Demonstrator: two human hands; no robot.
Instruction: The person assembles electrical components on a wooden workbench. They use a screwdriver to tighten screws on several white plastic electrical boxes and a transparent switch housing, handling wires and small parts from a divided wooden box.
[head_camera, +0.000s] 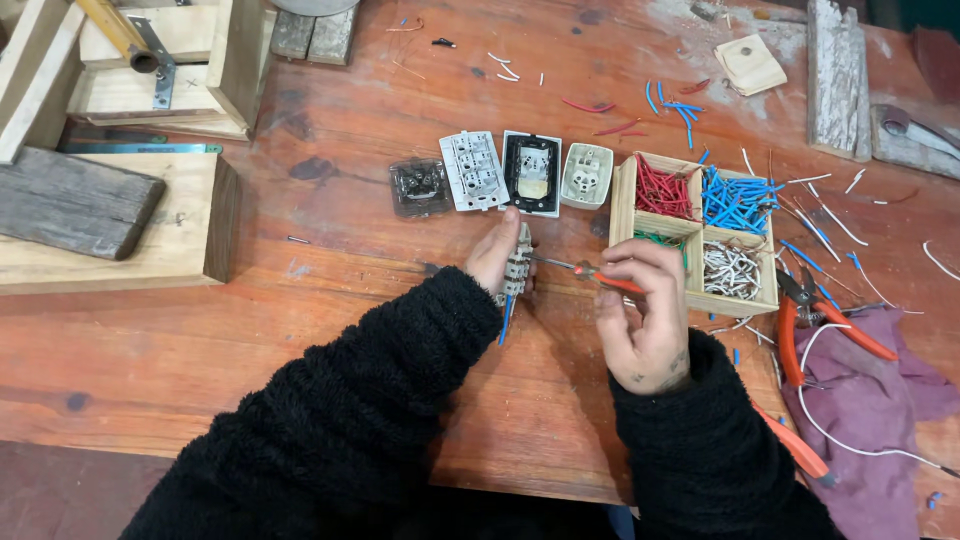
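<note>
The left hand (492, 252) grasps a white switch module (517, 266) with a blue wire (505, 320). The right hand (640, 310) grips an orange-handled screwdriver (590, 271), tip against the module.

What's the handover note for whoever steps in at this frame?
Left hand: holds a small switch module on the table, a blue wire hanging from its lower end.
Right hand: grips an orange-handled screwdriver, tip at the module.
Nearby: four switch and socket parts in a row above the hands; a wooden tray of red, blue, green and white wire pieces to the right; orange-handled pliers on a purple cloth.
Done: one blue wire appears fitted to the module.
Left: screw tightness cannot be told; the row parts show no wires.
</note>
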